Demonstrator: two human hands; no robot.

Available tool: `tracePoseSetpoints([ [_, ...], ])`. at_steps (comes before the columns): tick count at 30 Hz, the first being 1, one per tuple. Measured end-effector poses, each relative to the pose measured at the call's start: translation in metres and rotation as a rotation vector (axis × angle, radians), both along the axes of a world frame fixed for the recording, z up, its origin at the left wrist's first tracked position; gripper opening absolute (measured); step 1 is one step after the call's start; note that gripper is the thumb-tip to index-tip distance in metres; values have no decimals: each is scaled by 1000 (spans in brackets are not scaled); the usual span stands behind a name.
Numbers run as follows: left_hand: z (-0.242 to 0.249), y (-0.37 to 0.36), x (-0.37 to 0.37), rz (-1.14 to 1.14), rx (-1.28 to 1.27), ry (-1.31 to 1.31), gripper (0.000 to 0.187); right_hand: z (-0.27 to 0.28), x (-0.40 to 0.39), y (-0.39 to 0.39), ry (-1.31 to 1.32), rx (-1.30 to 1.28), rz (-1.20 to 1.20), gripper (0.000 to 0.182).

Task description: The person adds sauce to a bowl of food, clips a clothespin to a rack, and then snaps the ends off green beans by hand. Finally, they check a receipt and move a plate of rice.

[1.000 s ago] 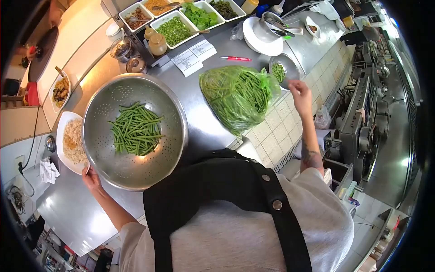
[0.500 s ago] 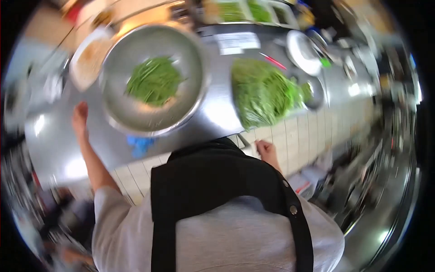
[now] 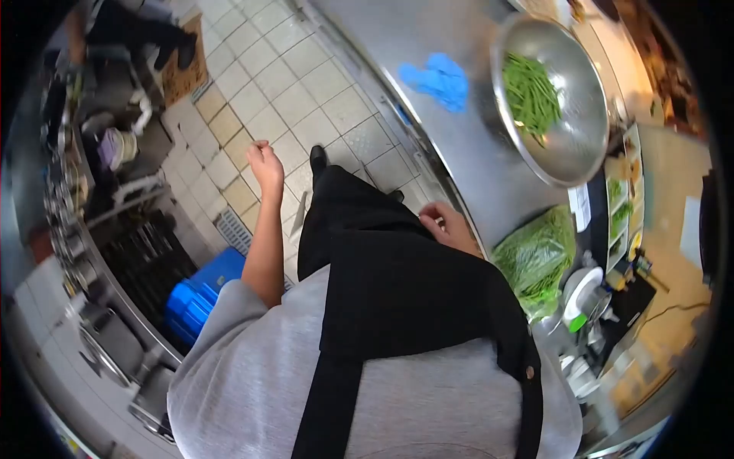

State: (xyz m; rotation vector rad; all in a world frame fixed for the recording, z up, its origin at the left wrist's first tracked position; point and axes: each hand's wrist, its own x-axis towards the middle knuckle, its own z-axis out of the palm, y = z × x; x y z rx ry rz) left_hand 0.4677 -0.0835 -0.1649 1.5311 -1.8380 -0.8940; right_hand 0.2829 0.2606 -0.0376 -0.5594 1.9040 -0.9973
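The person has turned side-on to the steel counter (image 3: 466, 153), so the view tilts sharply and the counter runs up the right side of the scene. The left hand (image 3: 264, 162) hangs out over the tiled floor (image 3: 290, 84), well apart from the counter, its fingers curled loosely inward with nothing in them. The right hand (image 3: 447, 223) sits close to the body, just beside the counter's near edge, above the black apron (image 3: 390, 283); its fingers are folded in, and it seems to grip nothing, though the angle hides the palm, so I cannot tell for certain. Far along the counter stands the large metal colander (image 3: 569, 145), tipped in this view, with a heap of green beans (image 3: 529, 88) lying inside it. Left of the colander, a crumpled blue cloth (image 3: 440, 76) lies flat on the steel. Nearer to the person and right of the right hand, a clear plastic bag of green beans (image 3: 539, 256) rests on the counter, with a white plate (image 3: 577, 294) just beyond it. On the floor to the left, near the left arm, sits a blue crate (image 3: 202, 294) beside dark kitchen equipment.
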Motion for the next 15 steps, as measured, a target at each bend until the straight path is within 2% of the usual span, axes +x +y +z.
tracePoseSetpoints([
  [3,-36,0,51,86,165,0,20,-12,-3,-85,57,-52,173,16],
  [5,-34,-3,66,86,216,4,21,-38,-2,-139,197,-47,283,18],
  [9,-32,-40,102,-15,366,28,25,-129,-20,-227,311,54,292,30],
  [11,-35,-66,122,-92,443,-28,24,-176,-45,-260,771,14,307,48],
  [12,-45,-76,135,-84,499,-30,25,-194,-61,-277,785,31,317,48],
  [14,-71,-88,162,-51,610,-62,24,-231,-95,-301,932,173,73,70],
  [15,-84,-89,176,-21,668,-98,23,-250,-122,-312,887,297,-16,75],
])
